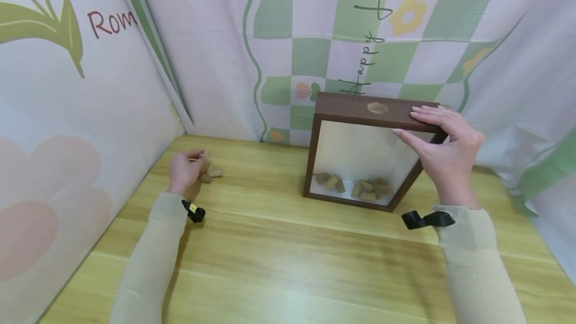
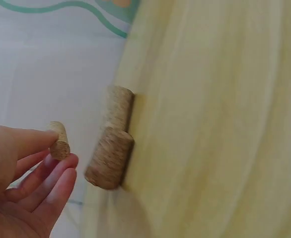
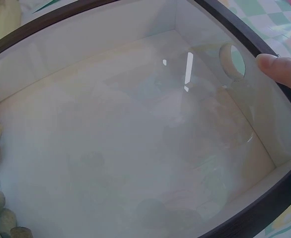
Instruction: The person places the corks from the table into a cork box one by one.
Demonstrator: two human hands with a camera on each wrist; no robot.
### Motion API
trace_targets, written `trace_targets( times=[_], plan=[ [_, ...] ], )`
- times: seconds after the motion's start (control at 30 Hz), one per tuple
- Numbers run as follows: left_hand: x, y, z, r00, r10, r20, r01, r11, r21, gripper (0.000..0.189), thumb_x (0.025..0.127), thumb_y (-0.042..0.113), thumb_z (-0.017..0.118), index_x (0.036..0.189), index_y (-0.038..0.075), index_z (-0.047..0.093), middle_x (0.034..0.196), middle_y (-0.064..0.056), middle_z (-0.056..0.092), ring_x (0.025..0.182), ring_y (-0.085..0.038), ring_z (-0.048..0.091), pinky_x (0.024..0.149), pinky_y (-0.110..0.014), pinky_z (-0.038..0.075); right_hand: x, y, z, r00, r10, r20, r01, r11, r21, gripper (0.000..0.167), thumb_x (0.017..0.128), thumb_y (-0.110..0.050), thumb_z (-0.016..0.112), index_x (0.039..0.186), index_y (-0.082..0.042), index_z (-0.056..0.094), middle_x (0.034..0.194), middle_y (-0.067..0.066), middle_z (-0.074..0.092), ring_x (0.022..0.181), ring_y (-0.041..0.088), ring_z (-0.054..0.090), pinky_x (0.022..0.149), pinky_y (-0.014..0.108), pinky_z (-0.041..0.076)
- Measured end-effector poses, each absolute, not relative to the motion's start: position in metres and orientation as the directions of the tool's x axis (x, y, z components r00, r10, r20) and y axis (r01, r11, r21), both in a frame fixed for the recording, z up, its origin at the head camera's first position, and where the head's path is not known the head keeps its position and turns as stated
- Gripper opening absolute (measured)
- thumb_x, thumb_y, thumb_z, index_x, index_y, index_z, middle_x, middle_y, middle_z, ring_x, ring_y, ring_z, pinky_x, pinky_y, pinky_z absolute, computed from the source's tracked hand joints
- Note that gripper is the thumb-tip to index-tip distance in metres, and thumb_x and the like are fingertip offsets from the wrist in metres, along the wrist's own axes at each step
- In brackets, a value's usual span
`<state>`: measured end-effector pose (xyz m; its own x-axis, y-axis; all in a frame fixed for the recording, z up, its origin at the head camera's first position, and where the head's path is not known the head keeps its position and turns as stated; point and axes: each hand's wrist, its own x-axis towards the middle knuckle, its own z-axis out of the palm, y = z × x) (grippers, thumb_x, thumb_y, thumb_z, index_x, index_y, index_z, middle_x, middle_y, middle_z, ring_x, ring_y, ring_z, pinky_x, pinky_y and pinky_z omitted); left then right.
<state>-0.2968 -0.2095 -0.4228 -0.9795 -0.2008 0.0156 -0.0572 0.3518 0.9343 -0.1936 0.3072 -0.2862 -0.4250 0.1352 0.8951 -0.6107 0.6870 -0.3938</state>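
Note:
A cork [image 2: 59, 140] is pinched between the thumb and fingers of my left hand [image 1: 183, 170], at the left side of the table. Two more corks lie beside that hand: a darker one [image 2: 110, 158] and a paler one [image 1: 216, 173]. To the right stands a dark brown frame box [image 1: 310, 154] with a clear front and a round hole [image 1: 377, 108] in its top edge. Several corks [image 1: 368, 188] lie on its floor inside. My right hand [image 1: 450, 144] grips the box's top right corner, fingers across the top and thumb at the front edge.
The box stands on a wood-grain table [image 1: 252, 254]. Behind it hangs a checked green and white curtain [image 1: 310, 59]. A white printed panel [image 1: 103, 129] rises along the table's left edge. A small black camera is strapped to each wrist.

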Motion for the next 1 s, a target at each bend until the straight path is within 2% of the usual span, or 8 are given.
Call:
trace_targets(
  times=[0.07,0.13,0.23,0.33,0.43,0.57,0.8,1.0],
  plan=[
    [-0.296,-0.206,-0.419,-0.978,-0.207,-0.036,-0.079,0.203,0.976,0.039,0.099,0.016,0.069,0.135,0.0,0.064,0.118,-0.019,0.058,0.083,-0.022,0.06,0.065,-0.033,0.059,-0.194,0.308,-0.287,-0.422,0.136,0.896,-0.615,0.684,-0.393,0.044,0.061,0.001,0.097,0.102,-0.005,0.082,0.104,0.013,0.076,0.107,0.014,0.068,0.102,0.032,0.048],
    [-0.297,-0.202,-0.416,-0.976,-0.216,-0.018,-0.06,0.193,0.979,0.039,0.099,0.019,0.07,0.134,0.002,0.066,0.118,-0.019,0.059,0.08,-0.02,0.059,0.062,-0.033,0.06,-0.195,0.309,-0.287,-0.42,0.137,0.897,-0.616,0.683,-0.392,0.044,0.061,0.001,0.098,0.101,-0.006,0.082,0.104,0.012,0.076,0.106,0.013,0.068,0.102,0.032,0.048],
    [-0.298,-0.197,-0.411,-0.972,-0.212,0.103,0.019,0.362,0.932,0.036,0.098,0.026,0.072,0.127,0.004,0.071,0.114,-0.017,0.067,0.083,-0.019,0.06,0.068,-0.03,0.057,-0.195,0.31,-0.288,-0.42,0.134,0.898,-0.616,0.684,-0.39,0.044,0.061,-0.001,0.098,0.102,-0.007,0.082,0.104,0.011,0.076,0.106,0.013,0.068,0.102,0.032,0.048],
    [-0.299,-0.192,-0.407,-0.95,-0.19,0.248,0.108,0.545,0.832,0.035,0.098,0.033,0.072,0.121,0.007,0.076,0.11,-0.013,0.074,0.092,-0.02,0.066,0.084,-0.029,0.052,-0.195,0.311,-0.289,-0.421,0.132,0.897,-0.616,0.685,-0.39,0.044,0.061,-0.002,0.098,0.102,-0.008,0.082,0.104,0.01,0.076,0.107,0.013,0.068,0.102,0.032,0.048],
    [-0.299,-0.184,-0.402,-0.936,-0.166,0.309,0.173,0.548,0.819,0.035,0.097,0.036,0.072,0.119,0.008,0.077,0.111,-0.013,0.074,0.096,-0.027,0.071,0.088,-0.04,0.055,-0.195,0.311,-0.289,-0.423,0.133,0.896,-0.614,0.686,-0.391,0.044,0.061,-0.002,0.098,0.102,-0.008,0.082,0.104,0.01,0.076,0.107,0.013,0.068,0.102,0.032,0.048],
    [-0.298,-0.172,-0.394,-0.909,-0.141,0.391,0.261,0.539,0.801,0.031,0.097,0.031,0.073,0.116,0.007,0.077,0.111,-0.013,0.074,0.093,-0.028,0.074,0.084,-0.041,0.058,-0.196,0.311,-0.289,-0.424,0.134,0.896,-0.613,0.686,-0.392,0.045,0.061,-0.002,0.098,0.102,-0.008,0.082,0.104,0.01,0.076,0.107,0.013,0.068,0.102,0.032,0.048],
    [-0.291,-0.153,-0.379,-0.873,-0.081,0.481,0.361,0.555,0.749,0.022,0.097,0.018,0.073,0.114,0.005,0.078,0.105,-0.014,0.075,0.088,-0.026,0.073,0.071,-0.027,0.054,-0.196,0.311,-0.288,-0.42,0.135,0.897,-0.616,0.684,-0.391,0.045,0.061,-0.002,0.099,0.102,-0.008,0.082,0.104,0.01,0.076,0.107,0.012,0.068,0.102,0.033,0.047],
    [-0.282,-0.137,-0.366,-0.876,-0.046,0.481,0.388,0.526,0.757,0.021,0.095,0.014,0.076,0.113,0.005,0.077,0.103,-0.012,0.076,0.089,-0.024,0.072,0.075,-0.035,0.056,-0.196,0.311,-0.288,-0.417,0.136,0.898,-0.614,0.686,-0.39,0.045,0.06,0.0,0.098,0.102,-0.008,0.082,0.104,0.011,0.076,0.107,0.013,0.068,0.102,0.032,0.047]
  ],
)
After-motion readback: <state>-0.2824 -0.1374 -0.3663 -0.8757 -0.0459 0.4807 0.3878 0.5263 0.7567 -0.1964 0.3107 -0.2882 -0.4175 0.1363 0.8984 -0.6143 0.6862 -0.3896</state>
